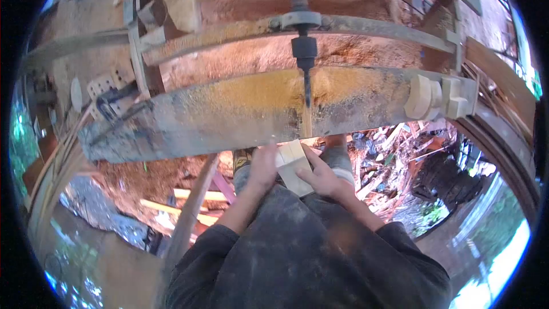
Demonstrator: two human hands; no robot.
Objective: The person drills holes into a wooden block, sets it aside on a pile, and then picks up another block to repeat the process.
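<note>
Two hands, left hand (262,167), right hand (321,176), gripping wood block (294,167)

A rough woodworking shop is being shown by a sawdust-coated bench (229,114), a drill bit (307,83) and scattered offcuts (394,160).

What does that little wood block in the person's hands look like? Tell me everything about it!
The wood block is pale, fresh-cut timber with flat faces and squared edges, and a seam or groove seems to run across its upper part. It is held tilted, close in front of the person's body. The left hand grips its left side, and the right hand holds its right and lower side, with fingers lying across the face. It sits just below the sawdust-covered table, under the drill bit. Its back is hidden.
</note>
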